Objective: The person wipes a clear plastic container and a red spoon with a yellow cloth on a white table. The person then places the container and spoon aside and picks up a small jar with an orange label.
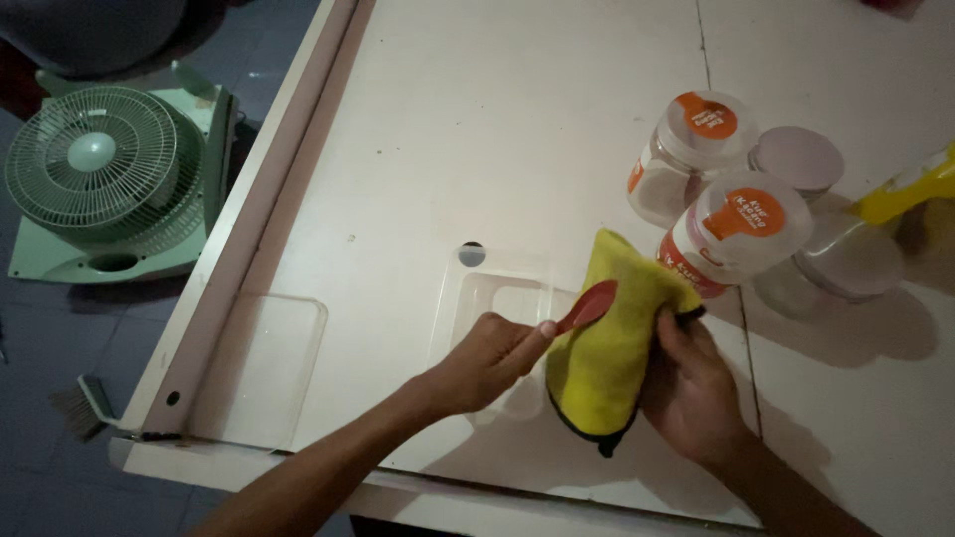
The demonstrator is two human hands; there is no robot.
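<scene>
From the head camera I look down on a white table that fills most of the frame. My left hand, low and just left of centre, is closed on the handle of a red plastic spoon, its bowl pointing up and to the right and lying against a yellow cloth. My right hand, lower right of centre, is wrapped around that cloth from the right side, fingers curled into it; the cloth has a dark edge along its bottom and stands up between my two hands. Under and behind my left hand lies a clear plastic tray, and another clear plastic lid lies flat toward the lower left corner of the table. In the upper right stand clear plastic jars with orange-labelled lids, close together, the nearest one just beside the top of the cloth. A yellow bottle shows at the right edge. On the floor at the upper left sits a pale green fan.
</scene>
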